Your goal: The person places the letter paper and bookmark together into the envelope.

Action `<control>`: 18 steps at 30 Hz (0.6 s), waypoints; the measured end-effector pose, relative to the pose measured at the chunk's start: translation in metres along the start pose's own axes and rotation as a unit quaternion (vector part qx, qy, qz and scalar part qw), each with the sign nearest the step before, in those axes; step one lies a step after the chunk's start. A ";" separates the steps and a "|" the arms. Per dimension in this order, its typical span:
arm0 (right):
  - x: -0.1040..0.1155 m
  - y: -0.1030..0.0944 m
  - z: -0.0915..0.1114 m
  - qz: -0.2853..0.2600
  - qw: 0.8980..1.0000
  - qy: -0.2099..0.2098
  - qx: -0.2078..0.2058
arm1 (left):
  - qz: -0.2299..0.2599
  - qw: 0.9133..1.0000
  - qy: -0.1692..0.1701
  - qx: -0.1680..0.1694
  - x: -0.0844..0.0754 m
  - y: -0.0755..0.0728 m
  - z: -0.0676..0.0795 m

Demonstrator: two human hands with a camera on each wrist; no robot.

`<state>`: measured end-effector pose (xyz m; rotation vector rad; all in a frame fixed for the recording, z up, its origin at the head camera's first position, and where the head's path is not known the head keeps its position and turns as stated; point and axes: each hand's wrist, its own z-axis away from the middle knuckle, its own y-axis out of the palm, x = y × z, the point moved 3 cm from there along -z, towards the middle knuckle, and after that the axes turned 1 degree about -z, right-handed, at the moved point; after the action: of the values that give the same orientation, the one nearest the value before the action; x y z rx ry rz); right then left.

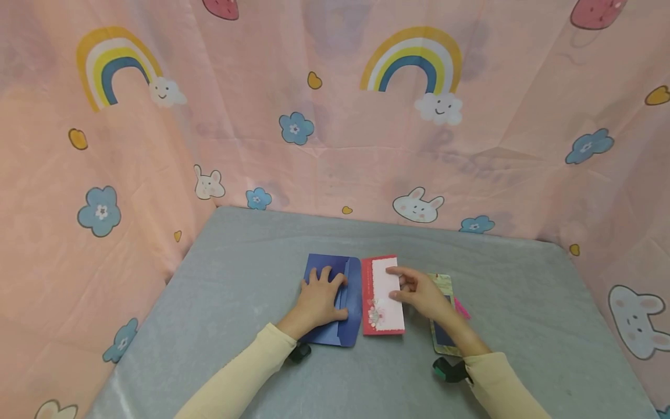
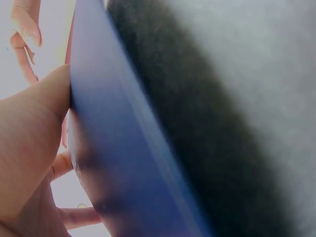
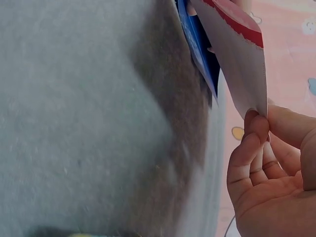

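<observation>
A blue envelope [image 1: 353, 305] lies left of the middle of the table, its flap side facing right. My left hand [image 1: 320, 297] rests on it with fingers and thumb spread; in the left wrist view the thumb [image 2: 54, 91] touches the blue paper. Just right of the flap is a red and pale pink greeting card [image 1: 384, 297] with a flower print. Between thumb and fingers, my right hand [image 1: 423, 294] pinches the card's right edge. In the right wrist view the card [image 3: 242, 69] stands raised and tilted beside the envelope [image 3: 197, 49].
Partly under my right forearm lies a green-patterned flat item [image 1: 442, 343] with a dark blue panel. A small pink object [image 1: 462, 308] is beside it. Grey cloth covers the table [image 1: 251, 262]; a printed pink curtain [image 1: 345, 169] hangs around the back and sides.
</observation>
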<state>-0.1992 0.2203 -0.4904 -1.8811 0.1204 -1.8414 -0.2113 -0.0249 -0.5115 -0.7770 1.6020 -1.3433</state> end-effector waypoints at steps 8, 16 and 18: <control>0.002 0.007 -0.002 0.005 1.000 0.020 0.003 | 0.006 1.000 -0.001 0.001 -0.001 -0.001 0.000; -0.006 0.014 -0.007 -0.019 1.000 0.015 0.010 | 0.004 1.000 -0.004 0.001 -0.001 -0.001 0.000; -0.007 0.014 -0.007 -0.020 1.000 0.016 0.010 | 0.005 1.000 -0.005 0.002 -0.001 -0.001 0.000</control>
<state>-0.2029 0.2087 -0.5032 -1.8534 0.0774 -1.8930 -0.2108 -0.0244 -0.5103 -0.7706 1.5928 -1.3332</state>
